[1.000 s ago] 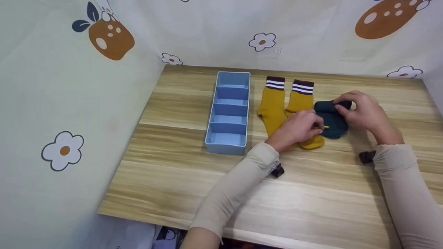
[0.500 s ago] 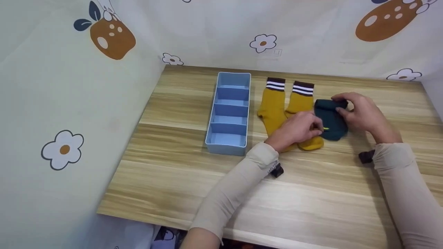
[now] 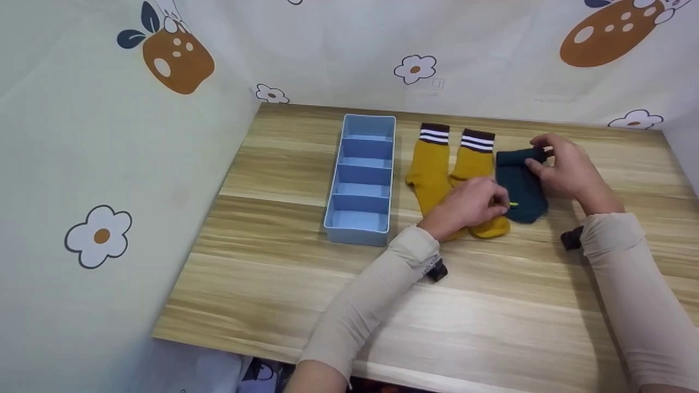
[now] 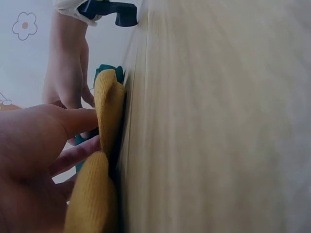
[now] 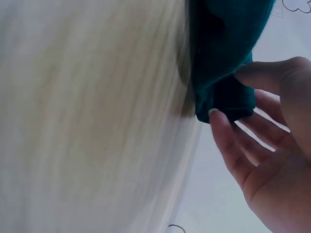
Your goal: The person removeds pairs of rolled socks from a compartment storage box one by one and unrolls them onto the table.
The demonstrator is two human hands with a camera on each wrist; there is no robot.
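Observation:
A dark green sock (image 3: 520, 188) with a small yellow mark lies on the table, its far end rolled over into a thick band. My right hand (image 3: 568, 166) pinches the right end of that band. In the right wrist view, thumb and fingers sit on either side of the green roll (image 5: 228, 99). My left hand (image 3: 472, 201) is over the nearer mustard sock (image 3: 474, 164), fingers curled, fingertips at the green sock's left edge. The mustard toe (image 4: 109, 107) partly hides those fingertips in the left wrist view. Another mustard sock (image 3: 431, 164) with striped cuff lies flat to the left.
A blue box (image 3: 357, 236) with several compartments in a row stands left of the socks. Wood-grain table (image 3: 262, 273) extends around it, bounded by a patterned wall covering (image 3: 338, 54) at the back and left. A small black device (image 3: 437, 270) is strapped at each wrist.
My right hand has shifted away from me and slightly left, drawing the green sock's rolled band toward the back. The sock looks straighter. My left hand stays almost in place.

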